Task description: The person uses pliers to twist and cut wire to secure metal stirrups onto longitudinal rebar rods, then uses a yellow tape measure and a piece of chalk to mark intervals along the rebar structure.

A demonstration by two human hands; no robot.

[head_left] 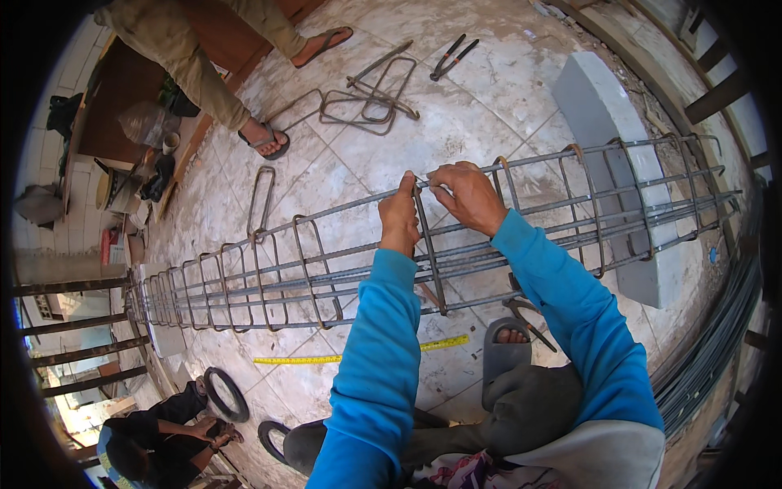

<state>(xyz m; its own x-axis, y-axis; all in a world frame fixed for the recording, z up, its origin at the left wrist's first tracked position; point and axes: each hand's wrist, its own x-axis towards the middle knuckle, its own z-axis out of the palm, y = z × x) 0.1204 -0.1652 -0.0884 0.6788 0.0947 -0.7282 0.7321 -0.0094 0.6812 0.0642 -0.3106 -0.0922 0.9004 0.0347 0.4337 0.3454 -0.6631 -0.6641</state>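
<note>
Rebar cage (244, 277) lies along the tiled floor (456, 106) before you. Your left hand (399, 213) pinches a stirrup (429, 244) at the top bar; your right hand (468, 196), just beside it, grips the same stirrup's upper corner.

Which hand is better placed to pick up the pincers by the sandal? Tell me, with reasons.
Probably the right hand. The pincers lie on the floor beside the sandal, on the person's right, under the rebar cage. The left hand grips the stirrup farther away.
</note>
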